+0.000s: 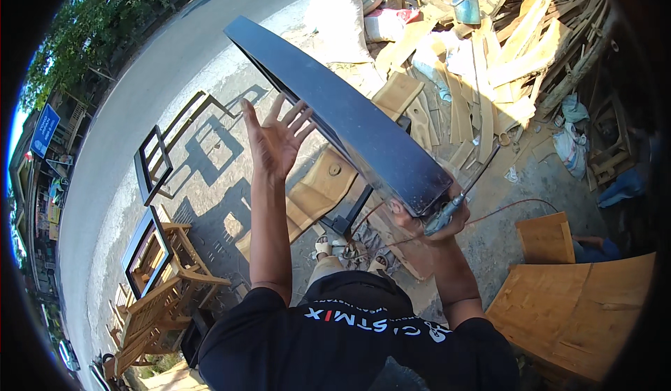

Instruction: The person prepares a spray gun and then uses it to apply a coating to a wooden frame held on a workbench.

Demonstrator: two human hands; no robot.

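A long, glossy black board (349, 118) slants from the upper middle down to the centre right, held up off the ground. My left hand (278, 139) is raised beside its left edge, palm open and fingers spread; the fingertips reach the edge, and whether they touch it is unclear. My right hand (426, 222) sits under the board's near end, closed around a small metal spray gun (447, 208). A thin red hose (514, 202) runs from the gun off to the right. My sandalled feet (325, 248) stand below.
A black stand (346, 220) rises from the ground under the board. Black frames (150, 164) and wooden chairs (164, 290) stand at left beside a road. White sacks (342, 17), a bucket (466, 6) and scrap planks (503, 62) fill the top right. Plywood panels (580, 307) lie lower right.
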